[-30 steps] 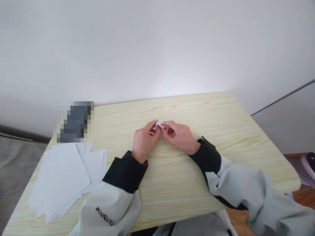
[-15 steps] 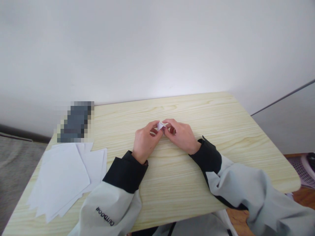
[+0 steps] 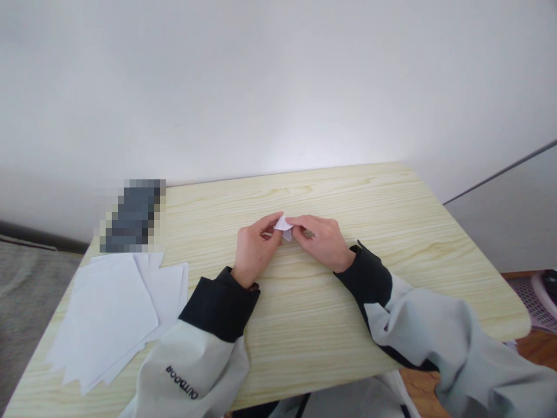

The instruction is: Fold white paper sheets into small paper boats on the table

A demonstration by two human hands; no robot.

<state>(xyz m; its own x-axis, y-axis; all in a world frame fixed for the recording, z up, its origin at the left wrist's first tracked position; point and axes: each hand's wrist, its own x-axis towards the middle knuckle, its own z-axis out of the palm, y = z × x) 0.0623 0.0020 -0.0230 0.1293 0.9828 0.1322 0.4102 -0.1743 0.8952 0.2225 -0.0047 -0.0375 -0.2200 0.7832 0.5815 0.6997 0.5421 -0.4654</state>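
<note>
A small piece of folded white paper (image 3: 285,224) is held over the middle of the table, pinched from both sides. My left hand (image 3: 257,247) grips its left edge between thumb and fingers. On the opposite side, my right hand (image 3: 322,239) pinches it with thumb and index finger. The paper shows creases and a pointed top, and a flap hangs down between the two thumbs. Parts of it are hidden behind the fingertips.
A loose, fanned stack of white paper sheets (image 3: 113,313) lies on the left of the wood-grain table (image 3: 369,203). Behind the stack is a dark, pixelated object (image 3: 133,217). A white wall (image 3: 278,87) borders the table's far edge. A pinkish perforated basket (image 3: 533,302) stands beyond the right edge.
The folded paper has turned and spread a little between my fingers, showing more of its lower flap. My thumbs have moved slightly apart.
</note>
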